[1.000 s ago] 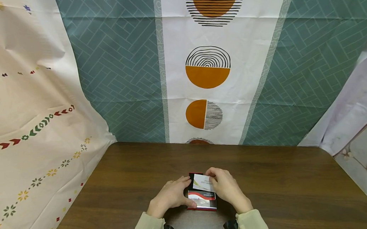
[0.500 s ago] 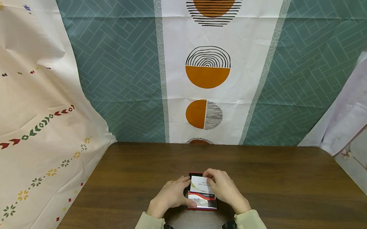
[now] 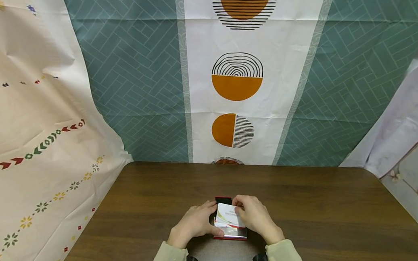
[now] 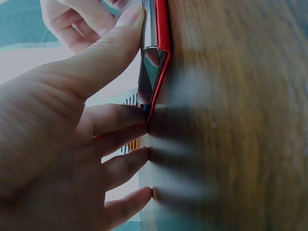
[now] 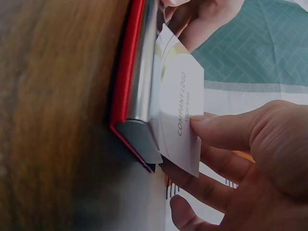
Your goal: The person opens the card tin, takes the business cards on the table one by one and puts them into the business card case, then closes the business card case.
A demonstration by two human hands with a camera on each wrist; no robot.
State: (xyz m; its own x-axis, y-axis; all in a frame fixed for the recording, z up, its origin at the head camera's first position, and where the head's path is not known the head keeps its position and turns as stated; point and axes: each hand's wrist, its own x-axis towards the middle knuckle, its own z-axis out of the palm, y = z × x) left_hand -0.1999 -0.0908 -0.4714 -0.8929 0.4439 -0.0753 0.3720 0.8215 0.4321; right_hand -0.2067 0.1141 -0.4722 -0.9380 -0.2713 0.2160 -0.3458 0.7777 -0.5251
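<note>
An open business card case [image 3: 223, 200] with a black inside, red outer edges and a shiny metal tray lies on the table before me. My left hand [image 3: 195, 223] holds it from the left, thumb on the metal tray and index finger at the opened lid; its other fingertips rest on the table in the left wrist view. My right hand [image 3: 255, 214] pinches a white business card [image 5: 180, 96] between thumb and fingers. The card slants over the tray, its lower edge at the tray's opening. Beneath it, a card with a red band is mostly covered.
The brown wooden table [image 3: 155, 199] extends around the case. A teal and white patterned cloth [image 3: 227, 84] hangs behind it. Cream cloth [image 3: 43, 158] borders the left side, and pale floral cloth [image 3: 417, 196] the right.
My right hand has drawn the white card down from over the lid toward the tray, so it now covers most of the red-banded card. The left hand and case have stayed in place.
</note>
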